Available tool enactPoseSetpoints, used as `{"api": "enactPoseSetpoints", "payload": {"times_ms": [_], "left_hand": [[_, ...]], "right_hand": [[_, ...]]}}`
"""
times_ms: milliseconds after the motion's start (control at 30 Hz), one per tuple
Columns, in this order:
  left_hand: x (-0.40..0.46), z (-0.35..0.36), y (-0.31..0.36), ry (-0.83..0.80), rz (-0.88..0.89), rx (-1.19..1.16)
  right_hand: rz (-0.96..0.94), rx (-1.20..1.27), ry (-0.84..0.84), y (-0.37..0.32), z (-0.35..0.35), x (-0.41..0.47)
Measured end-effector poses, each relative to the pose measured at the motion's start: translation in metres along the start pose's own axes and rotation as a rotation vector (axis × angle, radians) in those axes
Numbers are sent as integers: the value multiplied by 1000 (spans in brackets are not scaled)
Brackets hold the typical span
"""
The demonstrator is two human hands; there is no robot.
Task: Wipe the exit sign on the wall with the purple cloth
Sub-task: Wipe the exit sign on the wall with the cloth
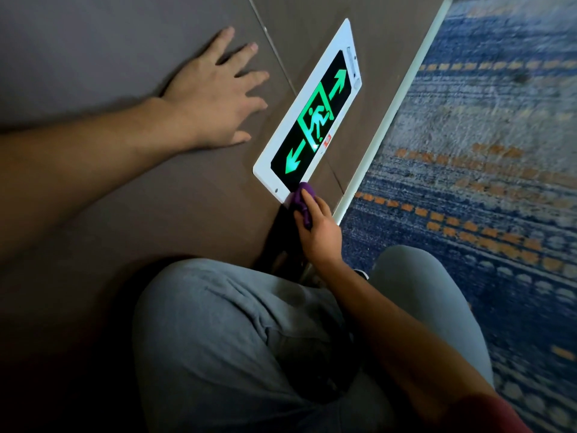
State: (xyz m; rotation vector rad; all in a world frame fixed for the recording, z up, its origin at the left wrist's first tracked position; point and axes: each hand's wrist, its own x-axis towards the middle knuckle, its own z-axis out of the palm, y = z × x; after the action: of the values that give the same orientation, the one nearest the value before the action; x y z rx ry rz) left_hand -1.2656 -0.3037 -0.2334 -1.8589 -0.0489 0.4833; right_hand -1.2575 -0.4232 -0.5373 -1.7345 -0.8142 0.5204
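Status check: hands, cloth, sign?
Right hand grips purple cloth at exit sign near corner. Left hand flat on wall. Nothing blocking the sign.

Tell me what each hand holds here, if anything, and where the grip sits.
The right hand grips the bunched purple cloth around its lower part, its top touching the exit sign at the near corner. The left hand holds nothing, lying flat on the wall.

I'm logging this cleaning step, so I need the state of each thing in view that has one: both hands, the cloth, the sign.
left hand: flat on the wall, fingers spread, holding nothing.
right hand: grips the purple cloth.
purple cloth: bunched, pressed against the exit sign's near corner.
exit sign: lit green, mounted low on the wall.
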Motion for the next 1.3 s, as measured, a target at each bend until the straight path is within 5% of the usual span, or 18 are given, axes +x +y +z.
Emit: {"api": "enactPoseSetpoints", "payload": {"times_ms": [100, 367, 533, 800, 1300], "left_hand": [[2, 2, 3, -3, -10, -12], [4, 1, -1, -31, 10, -51], [3, 1, 0, -30, 6, -70], [18, 7, -5, 58, -30, -152], [77, 17, -11, 43, -114, -12]], "right_hand": [[-53, 153, 112, -26, -4, 1], [-96, 213, 39, -41, 22, -6], [228, 373, 39, -34, 21, 8], [355, 616, 37, -41, 17, 16], [313, 535, 34, -26, -14, 99]]}}
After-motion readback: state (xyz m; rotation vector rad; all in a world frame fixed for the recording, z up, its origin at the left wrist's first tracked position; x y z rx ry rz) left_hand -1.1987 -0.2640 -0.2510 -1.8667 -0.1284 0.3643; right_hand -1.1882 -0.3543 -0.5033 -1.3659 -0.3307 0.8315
